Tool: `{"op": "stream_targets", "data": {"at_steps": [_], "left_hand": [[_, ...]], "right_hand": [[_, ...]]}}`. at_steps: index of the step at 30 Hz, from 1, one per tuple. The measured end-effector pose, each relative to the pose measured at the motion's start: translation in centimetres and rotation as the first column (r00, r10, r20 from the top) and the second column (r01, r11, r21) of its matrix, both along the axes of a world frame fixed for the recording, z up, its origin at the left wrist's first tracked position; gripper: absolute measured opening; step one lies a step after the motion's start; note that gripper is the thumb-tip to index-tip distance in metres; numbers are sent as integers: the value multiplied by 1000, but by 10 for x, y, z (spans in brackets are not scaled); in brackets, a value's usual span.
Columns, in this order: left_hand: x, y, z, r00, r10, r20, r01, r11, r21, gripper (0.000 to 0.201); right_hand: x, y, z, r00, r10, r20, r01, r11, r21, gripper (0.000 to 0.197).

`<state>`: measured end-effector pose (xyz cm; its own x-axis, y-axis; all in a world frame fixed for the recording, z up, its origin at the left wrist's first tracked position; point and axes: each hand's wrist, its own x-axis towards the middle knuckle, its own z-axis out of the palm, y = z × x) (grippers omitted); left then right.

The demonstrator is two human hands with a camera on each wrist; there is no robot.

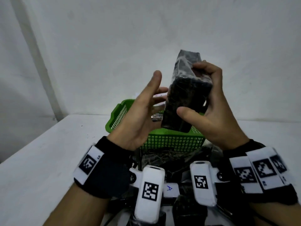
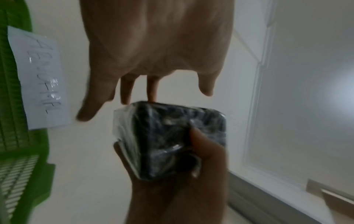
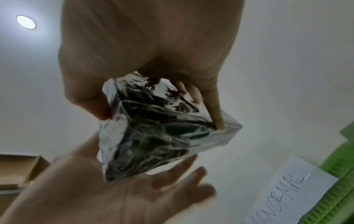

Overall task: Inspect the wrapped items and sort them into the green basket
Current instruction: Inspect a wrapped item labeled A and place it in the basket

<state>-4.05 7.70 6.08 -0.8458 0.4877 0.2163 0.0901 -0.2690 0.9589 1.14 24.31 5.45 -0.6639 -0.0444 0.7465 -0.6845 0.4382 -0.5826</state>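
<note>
The right hand grips a dark block wrapped in clear film, thumb across its near face and fingers curled over its far upper edge, holding it upright and a little tilted. The left hand stands beside the block with its fingers spread and relaxed, palm turned toward it; in the left wrist view two fingertips seem to touch the block's end. The block hangs above the green basket, over its near right part. A white paper label reading "ABNORMAL" is fixed to the basket. More wrapped dark items lie on the white table just in front of the basket.
</note>
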Motion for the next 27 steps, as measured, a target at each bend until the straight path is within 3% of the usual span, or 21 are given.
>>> {"op": "stream_targets", "data": {"at_steps": [5, 7, 10, 12, 14, 16, 20, 24, 27], "left_hand": [[-5, -11, -1, 995, -98, 16, 99, 994, -56, 57], [-4, -8, -3, 996, -87, -6, 87, 995, -45, 58], [-7, -3, -8, 996, -43, -72, 41, 999, -32, 80], [-9, 0, -11, 990, -29, -139, 28, 999, -16, 75], [-9, 2, -15, 973, -16, -232, 11, 1000, -23, 67], [-9, 4, -19, 947, -11, -322, -1, 999, -39, 64], [-7, 5, -20, 929, -64, -364, 57, 998, -31, 64], [-7, 4, -18, 917, -139, -374, 122, 990, -70, 54], [-10, 1, -17, 921, -90, -379, 42, 990, -133, 44]], "right_hand": [[-4, 8, -3, 978, 126, 169, -146, 983, 115, 97], [-7, 8, -4, 964, 178, 197, -169, 984, -60, 102], [-11, 6, 3, 937, 124, 327, 0, 935, -355, 102], [-12, 8, 3, 881, 142, 451, 75, 900, -429, 102], [-12, 9, 3, 844, 181, 504, 95, 876, -473, 87], [-9, 10, 4, 849, 193, 491, 112, 844, -525, 73], [-11, 10, 4, 886, 183, 425, 128, 786, -605, 80], [-15, 4, 1, 931, 69, 357, 177, 771, -612, 78], [-13, 1, -1, 935, 76, 347, 152, 798, -583, 87]]}}
